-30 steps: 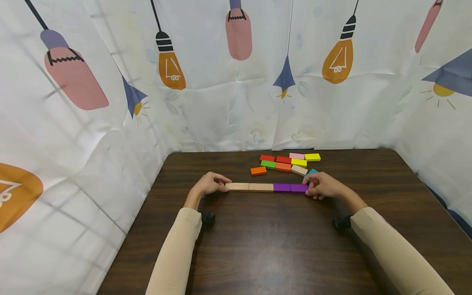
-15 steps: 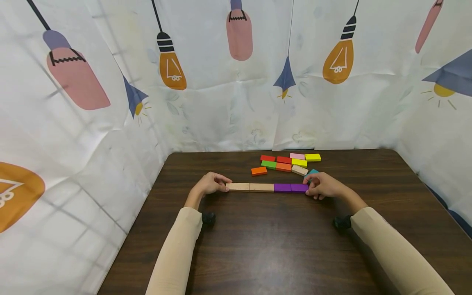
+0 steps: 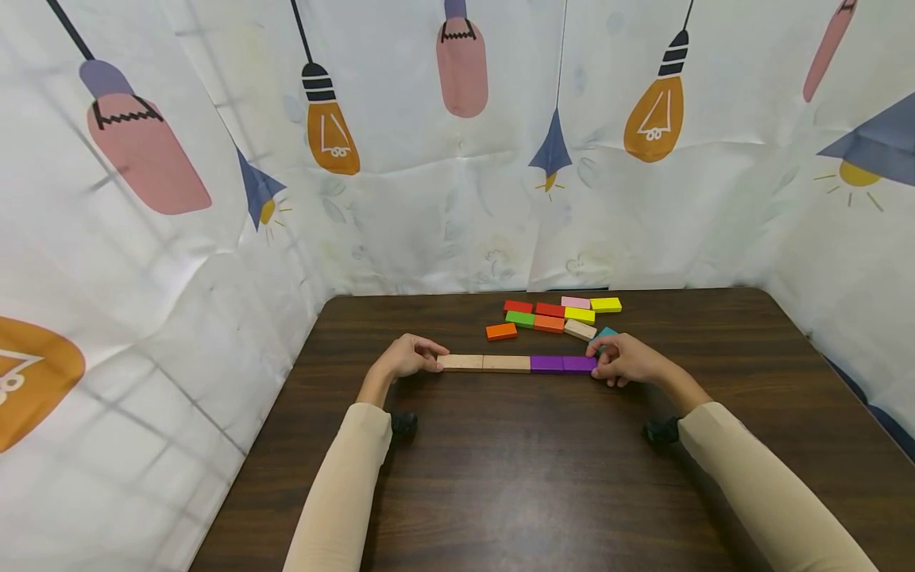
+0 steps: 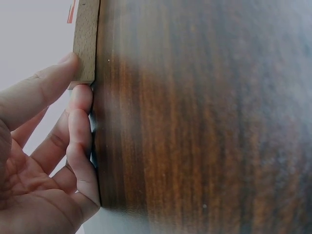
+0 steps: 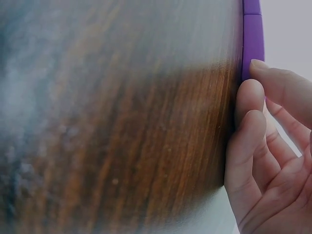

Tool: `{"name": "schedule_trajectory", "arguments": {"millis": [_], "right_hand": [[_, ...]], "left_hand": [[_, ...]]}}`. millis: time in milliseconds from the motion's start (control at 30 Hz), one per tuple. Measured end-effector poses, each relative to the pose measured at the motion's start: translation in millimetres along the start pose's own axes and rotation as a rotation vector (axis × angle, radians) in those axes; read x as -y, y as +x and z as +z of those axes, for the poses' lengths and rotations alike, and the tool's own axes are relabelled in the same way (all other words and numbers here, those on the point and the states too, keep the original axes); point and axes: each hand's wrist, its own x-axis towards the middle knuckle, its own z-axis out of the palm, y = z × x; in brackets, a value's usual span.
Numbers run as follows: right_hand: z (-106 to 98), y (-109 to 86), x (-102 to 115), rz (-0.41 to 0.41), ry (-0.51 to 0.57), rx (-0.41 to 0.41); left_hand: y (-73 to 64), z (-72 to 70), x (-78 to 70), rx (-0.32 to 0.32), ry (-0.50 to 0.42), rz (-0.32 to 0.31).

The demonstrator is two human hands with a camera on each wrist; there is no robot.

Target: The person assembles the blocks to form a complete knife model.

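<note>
Two plain wooden blocks (image 3: 460,363) and two purple blocks (image 3: 546,365) lie end to end in a straight row on the dark table. At the row's left end, my left hand (image 3: 409,355) holds the outer wooden block (image 4: 86,44) by its end, thumb on its side and a fingertip against the end face. My right hand (image 3: 627,361) grips the outer purple block (image 5: 253,44) at the right end, with thumb and fingers around its corner. Both hands rest close to the tabletop. The fingers partly hide the outer ends.
Behind the row lie several loose blocks, among them orange (image 3: 501,332), green (image 3: 519,319), red (image 3: 550,310), yellow (image 3: 605,305) and pink (image 3: 575,303). A blue block (image 3: 608,333) is partly behind my right hand. A printed white cloth (image 3: 457,222) hangs behind the table (image 3: 529,477).
</note>
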Motion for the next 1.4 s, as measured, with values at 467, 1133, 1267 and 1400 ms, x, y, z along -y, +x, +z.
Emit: {"name": "schedule_trajectory", "arguments": {"millis": [467,1133,1267,1400], "right_hand": [[0,-0.4,0,-0.02,-0.02,-0.007],[-11,-2.3,-4,-0.023,0.002,-0.04],[-28,-2.8,-1,-0.019,-0.025,-0.154],[-46,2.3,-2,0.019,-0.088,-0.281]], "left_hand": [[-0.9,0.4,-0.3,-0.006,-0.011,-0.003],[1.1,1.2,0.7,-0.005,-0.017,-0.012],[0.8,1.1,0.6,-0.003,-0.018,-0.014],[1.1,0.9,1.4,-0.007,-0.014,-0.017]]}}
